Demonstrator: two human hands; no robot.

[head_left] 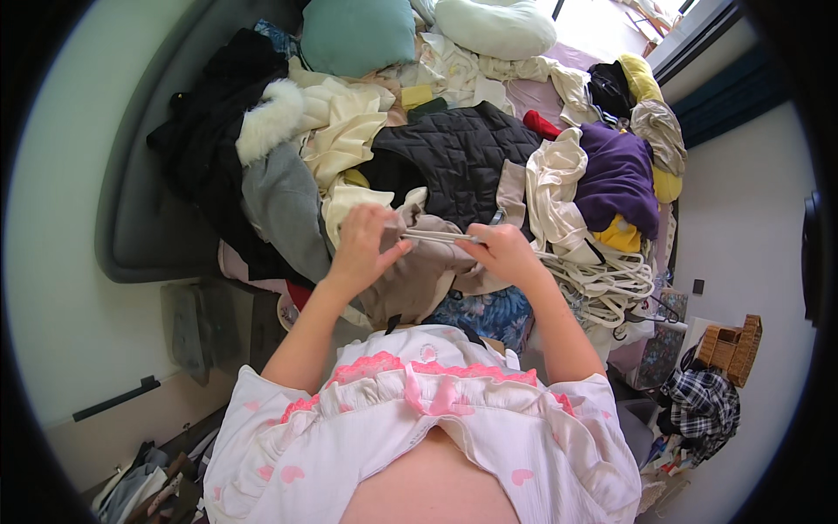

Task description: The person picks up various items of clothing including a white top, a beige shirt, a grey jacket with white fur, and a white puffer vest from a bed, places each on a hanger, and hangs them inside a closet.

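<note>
A thin white clothes hanger [435,236], seen nearly edge-on, spans the gap between my hands. My right hand [501,252] is closed around its right end. At its left end is my left hand [363,245], thumb and fingers curved about the hanger's tip and the garment; blur hides whether they grip. Under both hands a taupe garment [412,285] lies bunched on the pile. Just beyond it is a black quilted garment [458,147]. A cream garment [353,200] shows past my left fingers, and a blue floral cloth [488,314] lies nearer my body.
White hangers [602,285] lie heaped at the right beside a purple garment [615,170] and cream clothing [556,190]. Grey and black clothes [281,196] lean along the dark headboard [144,190] at left. Pillows [357,33] stand at the far side. A wicker basket [730,350] is at lower right.
</note>
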